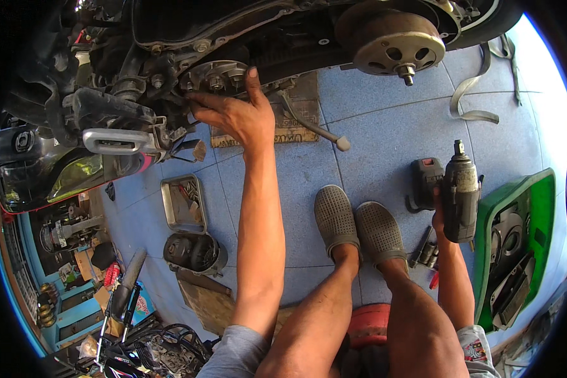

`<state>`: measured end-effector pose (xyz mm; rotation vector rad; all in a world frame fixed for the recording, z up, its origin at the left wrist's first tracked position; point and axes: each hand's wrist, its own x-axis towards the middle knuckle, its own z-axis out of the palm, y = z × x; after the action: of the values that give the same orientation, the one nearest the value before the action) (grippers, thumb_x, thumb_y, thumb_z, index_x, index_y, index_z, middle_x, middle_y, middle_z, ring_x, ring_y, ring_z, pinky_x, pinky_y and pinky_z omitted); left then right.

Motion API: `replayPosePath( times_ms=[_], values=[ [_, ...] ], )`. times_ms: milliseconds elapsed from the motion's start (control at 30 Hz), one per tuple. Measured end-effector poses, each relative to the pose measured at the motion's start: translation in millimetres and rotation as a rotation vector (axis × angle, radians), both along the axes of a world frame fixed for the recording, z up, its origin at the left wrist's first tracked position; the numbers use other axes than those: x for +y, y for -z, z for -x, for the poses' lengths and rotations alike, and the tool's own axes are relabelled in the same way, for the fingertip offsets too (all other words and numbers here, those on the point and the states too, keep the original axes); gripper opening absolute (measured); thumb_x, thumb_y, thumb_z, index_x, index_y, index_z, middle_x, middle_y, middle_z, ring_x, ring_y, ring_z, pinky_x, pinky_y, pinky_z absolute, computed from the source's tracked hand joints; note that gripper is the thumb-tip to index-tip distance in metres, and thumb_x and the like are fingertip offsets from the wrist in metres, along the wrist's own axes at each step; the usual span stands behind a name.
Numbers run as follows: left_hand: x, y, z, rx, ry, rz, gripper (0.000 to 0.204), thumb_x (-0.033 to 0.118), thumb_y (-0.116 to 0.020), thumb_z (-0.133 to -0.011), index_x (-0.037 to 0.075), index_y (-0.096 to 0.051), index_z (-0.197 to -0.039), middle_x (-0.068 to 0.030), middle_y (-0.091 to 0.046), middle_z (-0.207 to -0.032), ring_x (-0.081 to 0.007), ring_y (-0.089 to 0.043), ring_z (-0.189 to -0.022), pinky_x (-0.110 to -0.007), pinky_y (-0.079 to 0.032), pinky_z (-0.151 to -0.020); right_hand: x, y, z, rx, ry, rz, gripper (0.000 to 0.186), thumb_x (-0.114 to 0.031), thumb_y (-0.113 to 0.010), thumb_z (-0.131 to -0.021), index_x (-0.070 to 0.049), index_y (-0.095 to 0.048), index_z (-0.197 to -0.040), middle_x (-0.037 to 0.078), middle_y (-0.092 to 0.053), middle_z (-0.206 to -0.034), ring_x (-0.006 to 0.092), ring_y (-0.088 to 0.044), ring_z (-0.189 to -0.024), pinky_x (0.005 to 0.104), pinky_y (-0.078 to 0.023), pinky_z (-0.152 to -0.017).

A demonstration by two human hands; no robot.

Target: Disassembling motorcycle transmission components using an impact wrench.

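The underside of a scooter's engine (277,57) fills the top of the view. My left hand (242,116) reaches up and grips the round metal pulley (217,74) at its left part, thumb at the right rim, fingers at the lower left. Some fingertips are hidden behind it. To the right, a perforated clutch bell (397,51) sits on the engine with a threaded shaft sticking out. My right hand (440,217) is wrapped round the handle of a cordless impact wrench (462,189), held upright with its square drive bare. The wrench hides most of those fingers.
A green tray (483,264) with metal parts stands at the right, near loose sockets (427,252). A strap (463,101) lies at the upper right. On the left are a metal tray (164,189) of small parts, a dark engine cover (220,257) and another motorbike (164,353).
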<state>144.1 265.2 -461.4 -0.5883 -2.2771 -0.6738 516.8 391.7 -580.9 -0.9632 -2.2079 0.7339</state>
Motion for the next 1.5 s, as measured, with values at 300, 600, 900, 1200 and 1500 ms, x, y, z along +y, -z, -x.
replayPosePath(
  times_ms=[300,600,900,1200,1500],
  values=[
    [5,-7,-13,-0.05,-0.051,-0.016,0.104,0.053,-0.058,-0.085,-0.027,-0.01,-0.13,-0.0368,-0.023,-0.121,-0.0446,-0.032,-0.115,-0.054,-0.03,-0.099,1,-7,3,-0.083,0.017,-0.018,0.047,-0.031,-0.065,-0.083,-0.004,-0.054,-0.12,0.016,-0.058,-0.112,0.034,-0.053,-0.105,0.0447,-0.041,-0.09],
    [46,14,-62,0.002,0.365,0.372,0.067,0.027,-0.06,-0.084,-0.007,-0.034,-0.135,-0.0256,-0.032,-0.139,-0.0408,-0.03,-0.13,-0.052,-0.027,-0.105,1,-13,9,0.036,-0.021,0.008,0.046,-0.029,-0.063,-0.084,-0.005,-0.053,-0.122,0.016,-0.058,-0.114,0.0331,-0.053,-0.107,0.0439,-0.04,-0.092],
    [36,-19,-58,-0.141,0.451,0.39,0.06,0.019,-0.065,-0.077,-0.001,-0.045,-0.13,-0.0211,-0.038,-0.137,-0.0369,-0.034,-0.129,-0.048,-0.031,-0.104,5,-39,22,0.027,-0.054,0.06,0.039,-0.027,-0.061,-0.083,-0.008,-0.056,-0.118,0.013,-0.058,-0.108,0.0321,-0.052,-0.102,0.0438,-0.04,-0.088],
    [57,-23,-25,0.085,0.456,0.576,0.03,0.02,-0.065,-0.083,0.006,-0.057,-0.107,-0.0143,-0.051,-0.105,-0.0296,-0.054,-0.099,-0.047,-0.038,-0.086,7,-77,26,-0.091,-0.127,0.012,0.034,-0.02,-0.058,-0.084,-0.008,-0.056,-0.116,0.014,-0.057,-0.112,0.0349,-0.051,-0.107,0.0429,-0.039,-0.092],
    [59,-34,-8,0.214,0.501,0.676,0.015,0.018,-0.058,-0.085,0.005,-0.055,-0.093,-0.0111,-0.051,-0.093,-0.0266,-0.054,-0.091,-0.043,-0.037,-0.075,4,-57,24,-0.032,-0.113,0.074,0.037,-0.026,-0.057,-0.088,-0.009,-0.055,-0.121,0.013,-0.055,-0.121,0.0319,-0.05,-0.115,0.0414,-0.038,-0.098]
  ],
)
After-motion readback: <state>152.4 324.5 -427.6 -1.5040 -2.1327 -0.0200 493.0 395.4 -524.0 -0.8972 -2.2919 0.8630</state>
